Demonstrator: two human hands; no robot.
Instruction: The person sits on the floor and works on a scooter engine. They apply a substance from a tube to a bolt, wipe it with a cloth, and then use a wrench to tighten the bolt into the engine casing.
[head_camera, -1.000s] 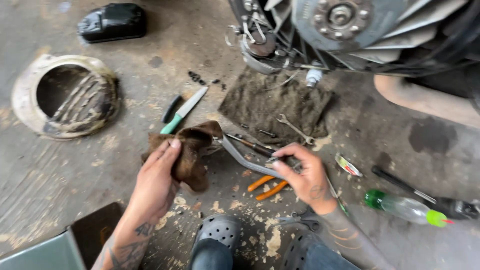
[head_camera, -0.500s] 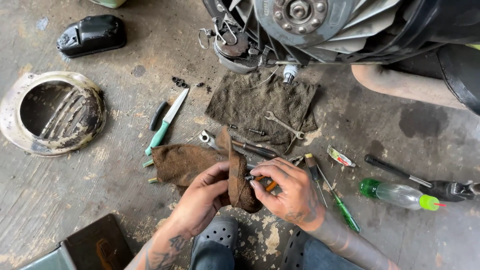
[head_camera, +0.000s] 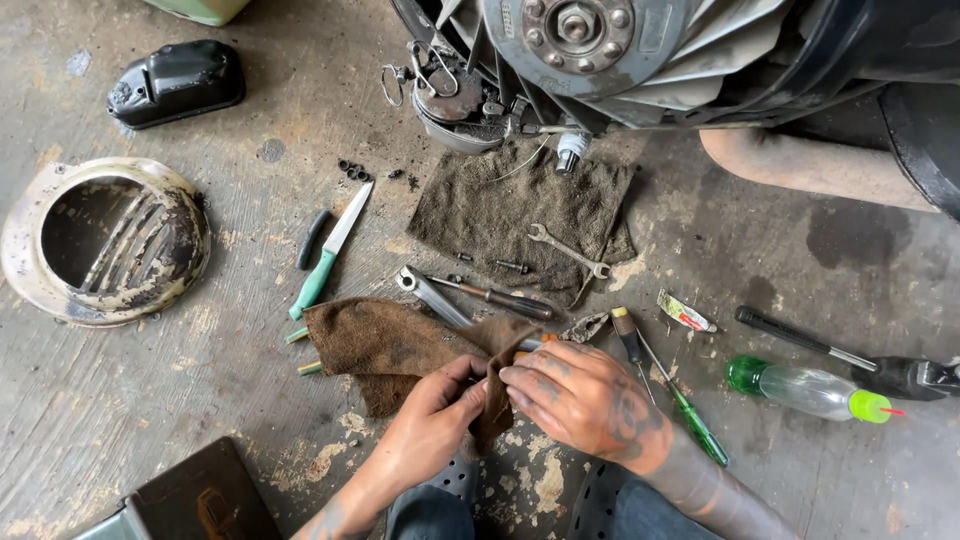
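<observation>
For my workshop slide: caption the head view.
Both hands, left and right, grip a brown rag among tools on a concrete floor.

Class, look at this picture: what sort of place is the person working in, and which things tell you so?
Probably a repair workshop or garage floor. An engine stands on stained concrete, a spanner lies on a dirty rag, and screwdrivers lie scattered near the person's hands.

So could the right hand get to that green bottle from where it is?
Probably yes: the right hand lies near the green bottle, with only a screwdriver flat on the floor between, though it's gripping the rag.
</observation>
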